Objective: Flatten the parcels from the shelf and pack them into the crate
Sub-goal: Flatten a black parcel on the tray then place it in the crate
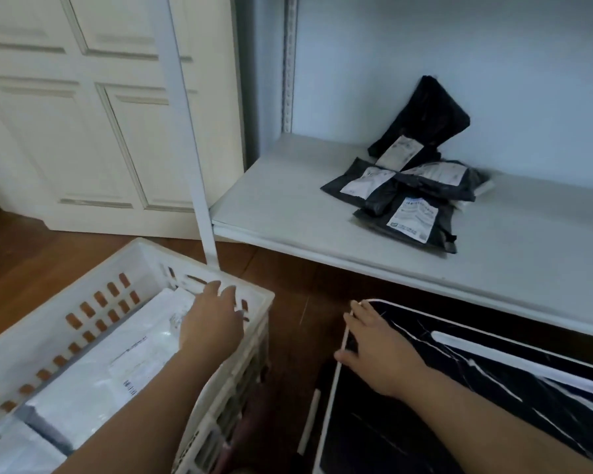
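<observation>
Neither hand grips anything. Left hand (213, 323) is over the far corner of the white plastic crate (31, 340), fingers relaxed and spread near the rim, above the white mailer bags (117, 364) that lie flat inside. Right hand (379, 354) rests with straight fingers on the white-edged black marble-pattern board (493, 388) on the wooden floor (288, 268). Four black poly parcels (411, 186) with white labels are in a loose pile on the white shelf (288, 206), one leaning on the back wall.
</observation>
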`<action>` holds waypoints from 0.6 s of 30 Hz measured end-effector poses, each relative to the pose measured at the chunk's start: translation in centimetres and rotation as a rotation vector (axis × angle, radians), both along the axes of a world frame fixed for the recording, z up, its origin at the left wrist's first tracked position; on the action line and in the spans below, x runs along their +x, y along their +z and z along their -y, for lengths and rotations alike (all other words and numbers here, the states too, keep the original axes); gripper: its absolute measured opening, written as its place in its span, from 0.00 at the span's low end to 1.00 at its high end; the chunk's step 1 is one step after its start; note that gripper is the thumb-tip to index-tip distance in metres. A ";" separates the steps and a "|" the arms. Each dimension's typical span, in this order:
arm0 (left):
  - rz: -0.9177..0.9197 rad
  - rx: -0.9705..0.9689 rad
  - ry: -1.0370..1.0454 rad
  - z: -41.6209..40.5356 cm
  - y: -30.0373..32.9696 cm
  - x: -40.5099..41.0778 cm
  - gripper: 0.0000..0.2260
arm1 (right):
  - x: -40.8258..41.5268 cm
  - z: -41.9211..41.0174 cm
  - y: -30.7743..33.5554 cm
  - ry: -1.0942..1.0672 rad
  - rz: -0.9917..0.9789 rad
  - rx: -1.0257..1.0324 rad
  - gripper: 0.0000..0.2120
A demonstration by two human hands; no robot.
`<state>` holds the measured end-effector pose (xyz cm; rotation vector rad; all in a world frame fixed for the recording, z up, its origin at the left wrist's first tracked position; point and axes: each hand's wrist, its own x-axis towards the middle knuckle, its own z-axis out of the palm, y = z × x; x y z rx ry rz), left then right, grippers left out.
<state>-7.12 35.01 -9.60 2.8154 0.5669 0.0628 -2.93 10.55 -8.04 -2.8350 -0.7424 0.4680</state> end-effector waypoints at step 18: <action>-0.113 0.435 -0.628 23.8 7.1 16.3 0.21 | 4.4 23.0 2.0 -0.446 0.293 0.023 0.40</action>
